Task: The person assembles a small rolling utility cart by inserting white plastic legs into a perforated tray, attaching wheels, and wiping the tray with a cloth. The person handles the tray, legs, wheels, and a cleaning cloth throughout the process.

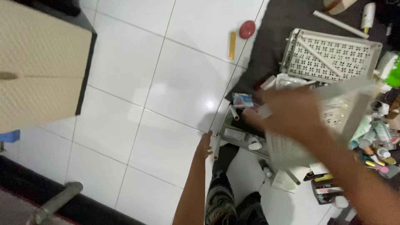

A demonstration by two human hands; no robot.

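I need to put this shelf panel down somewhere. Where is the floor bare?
Bare white tiles lie between the beige cabinet and the dark mat, left of the left hand. Around the right hand bottles and packets crowd the floor.

A small blue-white packet (pixel 242 100) (blurred) lies beside the shelf tray (pixel 333 54).

Bright, even indoor lighting. White floor tiles (pixel 137 83) glossy, with a small glare spot at frame centre. Soft shadows only. Right hand (pixel 287 112) and forearm heavily motion-blurred at centre right; held perforated panel (pixel 346 108) smeared. Left hand (pixel 204 146) fairly sharp. Clutter at right edge soft. Slight tilt throughout.
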